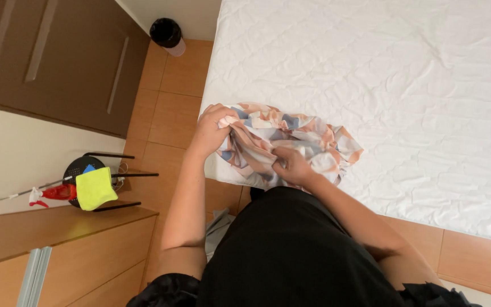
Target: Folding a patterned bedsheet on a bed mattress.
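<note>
Patterned cloth (291, 142) bunched at the mattress (404, 85) corner edge, left hand (214, 131) fingers clamped on its left end, right hand (292, 166) pinching a fold nearer the body, loads of open bed beyond the fingertips, tiled floor (171, 108) just left.

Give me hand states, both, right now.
Left hand: closed, gripping the patterned cloth.
Right hand: closed, pinching the same cloth.

soft patterned cloth (291, 139), quilted matt mattress cover (404, 85), glossy floor tiles (174, 96)
</note>
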